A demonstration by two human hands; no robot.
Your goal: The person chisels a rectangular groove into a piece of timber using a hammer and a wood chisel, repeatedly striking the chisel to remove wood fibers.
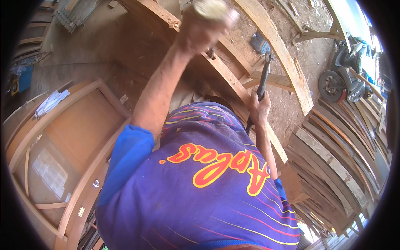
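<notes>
The left grip (201, 35) clasps a pale, blurred object (209, 9) above the plank (230, 78); the right grip (260, 110) wraps a dark tool (263, 79), toward the plank's near end. Probably striking work; next calls for steady aim.

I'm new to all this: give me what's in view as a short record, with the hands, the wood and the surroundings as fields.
Left hand: raised, motion-blurred, a pale thing at its top; its grip is unclear
Right hand: closed around a dark long-handled tool
Nearest wood: long wooden beam, running diagonally past both hands
Left side: framed wooden panel with a white cloth on its edge
Right side: motor scooter; stacked boards
Unclear: what the pale thing is
</notes>
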